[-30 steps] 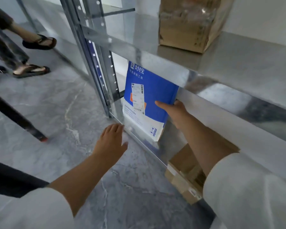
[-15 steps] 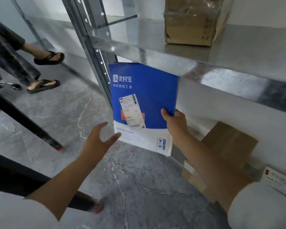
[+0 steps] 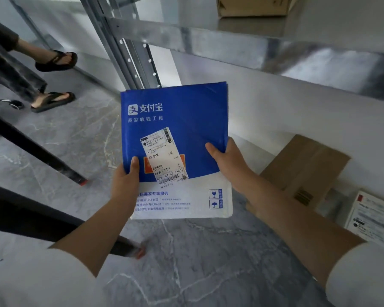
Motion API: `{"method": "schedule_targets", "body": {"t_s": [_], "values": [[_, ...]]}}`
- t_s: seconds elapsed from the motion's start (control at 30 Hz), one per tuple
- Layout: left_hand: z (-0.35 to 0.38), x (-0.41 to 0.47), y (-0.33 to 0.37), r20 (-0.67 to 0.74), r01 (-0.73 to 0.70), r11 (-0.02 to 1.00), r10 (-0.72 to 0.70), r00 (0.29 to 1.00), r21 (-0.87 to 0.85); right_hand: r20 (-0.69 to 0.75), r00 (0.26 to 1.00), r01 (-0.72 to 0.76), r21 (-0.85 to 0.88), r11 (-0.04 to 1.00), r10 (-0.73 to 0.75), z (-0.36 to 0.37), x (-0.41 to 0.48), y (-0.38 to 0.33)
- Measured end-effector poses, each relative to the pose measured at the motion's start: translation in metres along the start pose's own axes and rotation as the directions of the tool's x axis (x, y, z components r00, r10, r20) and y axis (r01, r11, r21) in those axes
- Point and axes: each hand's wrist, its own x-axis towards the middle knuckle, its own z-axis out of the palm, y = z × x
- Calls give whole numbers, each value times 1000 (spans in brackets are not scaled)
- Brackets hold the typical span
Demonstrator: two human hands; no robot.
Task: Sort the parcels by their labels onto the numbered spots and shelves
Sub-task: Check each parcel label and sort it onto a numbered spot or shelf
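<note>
A: Item one: flat blue-and-white padded plastic mailer [image 3: 175,138]. Where is it sitting?

B: It is hanging in the air over the grey marble-patterned floor [image 3: 186,262], in front of the galvanised steel shelf rack [image 3: 208,43], touching neither. The left hand [image 3: 124,185] is pinching its left edge, thumb on the face; the right hand [image 3: 228,162] is gripping the right edge the same way. The white printed shipping label [image 3: 164,158] is facing up, and its code line is showing.

A: Risks?

B: The mailer is slick and limp, so I judge it could be sliding out if either pinch loosens. The left thumb is sitting just beside the label and could be covering it during a read.

A: Edges and room?

B: The steel shelf lip is running close above the mailer's top edge; lifting straight up would be catching it. The perforated grey upright post [image 3: 129,54] is standing behind the top left corner. On the lower shelf, a brown cardboard box [image 3: 306,165] and a white labelled parcel [image 3: 372,216] are filling the right side; the space left of them is looking open.
</note>
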Motion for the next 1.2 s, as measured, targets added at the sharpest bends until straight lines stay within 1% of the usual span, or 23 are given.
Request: {"method": "schedule_targets", "body": {"t_s": [0.07, 0.13, 0.2, 0.27, 0.37, 0.5, 0.57, 0.63, 0.67, 0.77, 0.83, 0.93, 1.03, 1.2], "values": [[2, -12, -9, -17, 37, 998, -38, 999, -56, 5, 1000, -6, -92, 996, 7, -7, -4, -4], [7, -39, -27, -22, 146, 976, -151, 988, -160, 8, 1000, -6, -135, 991, 7, -23, -12, -12], [12, -73, -41, 4, 266, 920, -277, 961, -287, 18, 1000, 9, -164, 986, -6, -40, -20, -25], [16, -97, -44, 22, 337, 891, -347, 937, -304, 45, 999, 23, -206, 978, -14, -50, -33, -38], [7, -111, -26, 16, 365, 884, -378, 926, -292, 54, 998, -6, -186, 983, 16, -52, -52, -54], [-30, -125, -5, -2, 364, 914, -371, 929, -181, 28, 993, -115, -97, 989, 118, -48, -81, -68], [-47, -141, 8, 27, 365, 922, -365, 931, -131, 41, 985, -160, -129, 979, 166, -48, -100, -71], [-62, -158, 19, 52, 360, 932, -358, 932, -45, 53, 968, -234, -157, 959, 244, -53, -123, -72], [-68, -169, 26, 69, 355, 935, -355, 932, 9, 61, 957, -272, -142, 952, 283, -57, -137, -73], [-83, -202, 45, 130, 347, 928, -364, 922, 138, 84, 938, -339, -5, 941, 338, -72, -187, -78], [-90, -230, 62, 138, 359, 911, -390, 911, 204, 47, 918, -395, 21, 919, 393, -83, -221, -89], [-105, -270, 96, 151, 388, 892, -427, 892, 233, 12, 897, -441, 23, 897, 441, -98, -263, -119], [-128, -307, 134, 185, 382, 889, -432, 883, 251, -32, 866, -499, 5, 866, 499, -112, -301, -158], [-175, -365, 196, 192, 417, 878, -462, 866, 232, 24, 808, -589, 45, 807, 589, -134, -378, -214]]}}
